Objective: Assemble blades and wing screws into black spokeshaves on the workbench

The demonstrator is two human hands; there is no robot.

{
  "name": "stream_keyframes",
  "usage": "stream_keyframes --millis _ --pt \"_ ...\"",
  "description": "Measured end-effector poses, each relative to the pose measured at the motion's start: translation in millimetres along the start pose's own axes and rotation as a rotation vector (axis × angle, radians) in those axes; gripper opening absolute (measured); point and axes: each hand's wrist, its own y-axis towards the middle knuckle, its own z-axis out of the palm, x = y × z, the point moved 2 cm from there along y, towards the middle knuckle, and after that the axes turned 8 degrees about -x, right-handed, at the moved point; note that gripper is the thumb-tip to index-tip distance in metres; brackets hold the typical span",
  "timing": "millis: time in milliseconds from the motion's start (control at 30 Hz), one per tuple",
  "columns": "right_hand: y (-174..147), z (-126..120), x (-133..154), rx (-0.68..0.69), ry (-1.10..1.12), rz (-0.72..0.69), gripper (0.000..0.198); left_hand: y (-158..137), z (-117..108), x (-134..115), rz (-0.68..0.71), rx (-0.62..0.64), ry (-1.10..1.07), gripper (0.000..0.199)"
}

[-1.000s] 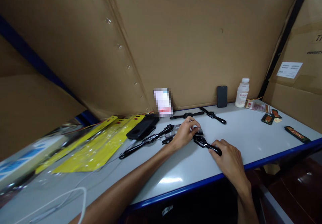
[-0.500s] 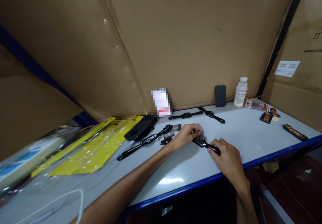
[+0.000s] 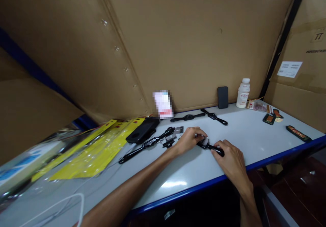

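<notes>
A black smartwatch [image 3: 209, 145] lies on the white table [image 3: 249, 135] between my two hands. My left hand [image 3: 189, 139] has its fingertips pinched over the watch face, on what looks like a small clear film. Just to the right, my right hand [image 3: 230, 159] presses down on the watch's strap end. Left of my left hand lie another black watch [image 3: 146, 144] stretched out flat and a few small clear film pieces [image 3: 179, 130].
Two more black watches [image 3: 188, 117] [image 3: 214, 116] lie farther back. A dark phone [image 3: 222, 97] and a white bottle [image 3: 242, 93] stand against the cardboard wall. Yellow packaging sleeves [image 3: 96, 149] and a black case [image 3: 142, 130] sit left. Small packets [image 3: 270, 118] lie right.
My left hand's fingers moved slightly right and down onto the watch face. The right hand stayed on the strap.
</notes>
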Motion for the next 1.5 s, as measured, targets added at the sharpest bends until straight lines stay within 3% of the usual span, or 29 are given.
stream_keyframes --millis 367,1233,1367,1500 --pt "-1 0 0 -0.051 0.066 0.042 0.008 1 -4 -3 0.018 -0.019 -0.002 0.022" --pt "-1 -2 2 0.0 0.023 -0.024 0.005 -2 1 -6 0.058 0.024 0.063 0.022" --pt "-1 -2 2 -0.018 0.028 -0.03 0.01 -2 0 -2 0.061 -0.038 0.034 0.023" --pt "-1 -1 1 -0.019 0.03 -0.029 0.011 1 -13 -2 0.096 -0.179 0.029 0.025"
